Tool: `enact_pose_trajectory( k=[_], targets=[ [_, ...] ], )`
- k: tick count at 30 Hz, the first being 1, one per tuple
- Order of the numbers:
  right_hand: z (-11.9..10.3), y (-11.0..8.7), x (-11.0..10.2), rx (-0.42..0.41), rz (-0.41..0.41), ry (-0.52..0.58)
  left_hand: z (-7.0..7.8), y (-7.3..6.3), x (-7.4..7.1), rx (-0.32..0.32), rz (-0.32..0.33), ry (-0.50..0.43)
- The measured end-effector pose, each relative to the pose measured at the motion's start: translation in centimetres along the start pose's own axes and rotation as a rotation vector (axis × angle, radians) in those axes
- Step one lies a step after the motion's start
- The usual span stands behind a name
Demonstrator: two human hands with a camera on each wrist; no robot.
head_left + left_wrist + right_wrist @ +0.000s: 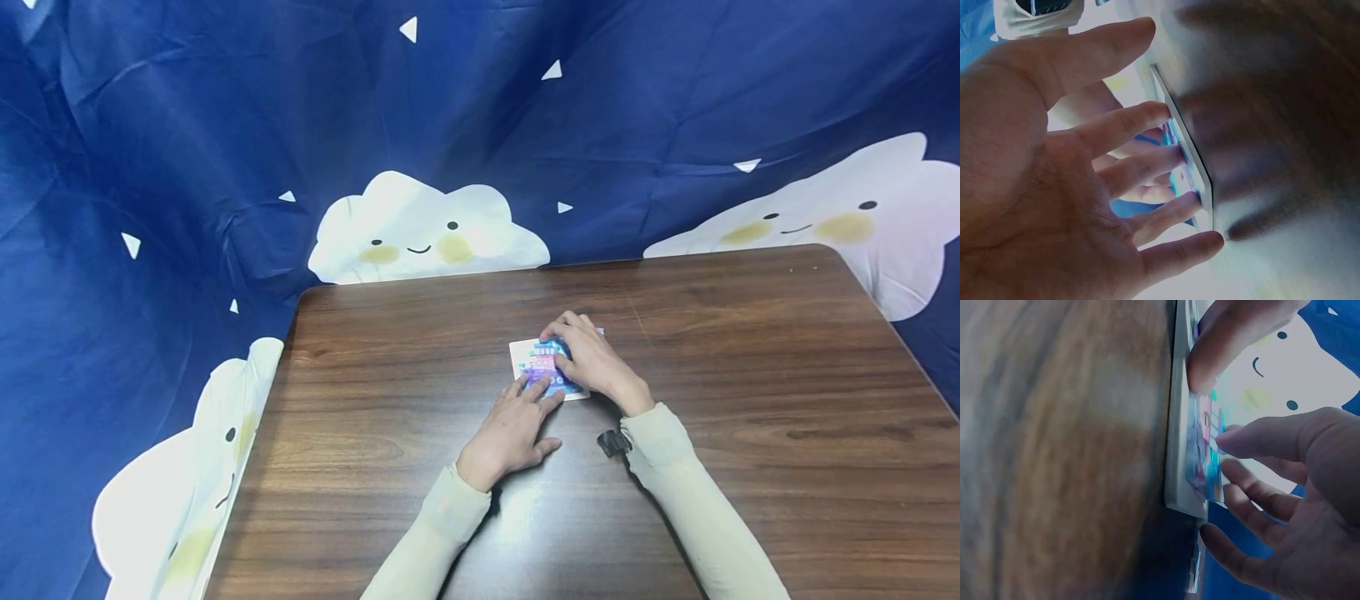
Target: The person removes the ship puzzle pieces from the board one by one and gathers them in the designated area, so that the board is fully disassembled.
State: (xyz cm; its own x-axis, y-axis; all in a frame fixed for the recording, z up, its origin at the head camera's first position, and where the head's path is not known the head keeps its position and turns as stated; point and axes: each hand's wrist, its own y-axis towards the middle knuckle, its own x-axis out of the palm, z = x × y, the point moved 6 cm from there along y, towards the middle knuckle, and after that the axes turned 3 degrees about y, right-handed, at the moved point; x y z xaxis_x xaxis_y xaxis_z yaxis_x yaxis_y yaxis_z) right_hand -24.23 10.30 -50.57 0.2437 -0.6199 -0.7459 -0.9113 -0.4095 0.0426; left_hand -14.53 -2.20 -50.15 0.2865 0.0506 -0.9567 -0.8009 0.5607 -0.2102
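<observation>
A thin white square board [526, 357] lies on the table, with a colourful printed sheet [1202, 447] in blue, pink and purple on its face. My left hand [512, 433] comes in from the near side. Its straight, spread fingertips [1190, 203] rest on the board's near edge and printed face, and its thumb stays apart. From the right, my right hand [592, 354] reaches over the board with bent fingers. Its thumb and fingers pinch the printed sheet, whose edge stands slightly off the board in the right wrist view. The palm hides part of the print.
The brown wooden table [360, 467] extends around both hands. Just past the right hand, a small blue edge [600, 331] shows on the tabletop. A dark blue curtain [480, 100] with smiling clouds hangs behind the table and along its left side.
</observation>
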Motion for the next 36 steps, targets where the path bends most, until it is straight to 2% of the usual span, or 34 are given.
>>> enact_pose_trajectory(
  k=[15, 21, 29, 36],
  targets=[
    [-0.36, -0.08, -0.08, 0.001, 0.005, 0.002, -0.01, -0.03, 0.03, 0.010, 0.015, 0.009],
    [-0.31, -0.15, -0.08, 0.002, -0.012, 0.022, -0.05, 0.03, 0.04, 0.006, 0.000, 0.008],
    [-0.41, 0.14, -0.43, -0.026, -0.007, 0.049, -0.02, 0.08, -0.36, 0.008, 0.009, 0.023],
    [-0.08, 0.04, -0.28, 0.003, -0.014, 0.044, 0.18, -0.01, -0.24, 0.020, 0.009, 0.039]
  ],
)
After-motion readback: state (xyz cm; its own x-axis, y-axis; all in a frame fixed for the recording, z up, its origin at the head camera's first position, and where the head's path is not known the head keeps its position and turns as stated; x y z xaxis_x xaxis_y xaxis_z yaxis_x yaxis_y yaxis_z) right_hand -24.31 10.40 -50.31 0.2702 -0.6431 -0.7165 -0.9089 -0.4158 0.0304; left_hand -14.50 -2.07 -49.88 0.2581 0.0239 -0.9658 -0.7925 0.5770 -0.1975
